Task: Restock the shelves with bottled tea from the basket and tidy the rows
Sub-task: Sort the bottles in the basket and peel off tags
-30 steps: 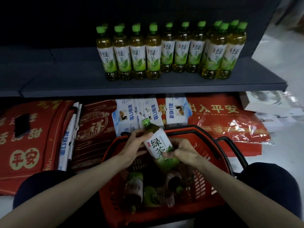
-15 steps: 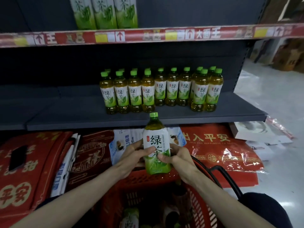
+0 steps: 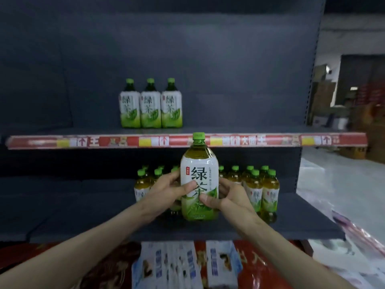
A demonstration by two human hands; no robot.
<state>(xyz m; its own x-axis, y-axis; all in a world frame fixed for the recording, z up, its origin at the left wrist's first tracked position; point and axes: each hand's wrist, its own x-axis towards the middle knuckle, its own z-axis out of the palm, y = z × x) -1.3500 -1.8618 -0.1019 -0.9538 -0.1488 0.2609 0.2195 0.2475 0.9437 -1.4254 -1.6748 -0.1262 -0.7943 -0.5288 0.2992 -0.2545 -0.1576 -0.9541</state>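
Observation:
I hold a large green-tea bottle [image 3: 199, 176] upright in front of the shelves, its green cap level with the upper shelf's red price strip [image 3: 187, 140]. My left hand [image 3: 168, 189] grips its left side and my right hand [image 3: 227, 197] its right side. Three matching large bottles [image 3: 151, 107] stand in a row on the upper shelf. Behind my hands, several smaller tea bottles [image 3: 256, 188] stand on the lower shelf [image 3: 83, 215]. The basket is out of view.
Red packages and blue-white cartons [image 3: 187, 265] lie on the floor under the lower shelf. The shelf unit ends at the right, with white floor [image 3: 343, 195] and stacked boxes [image 3: 354, 122] beyond.
Both hands lifted the large bottle out of the red basket and up in front of the shelves. My view tilted upward, so the basket dropped out of sight and the upper shelf appeared.

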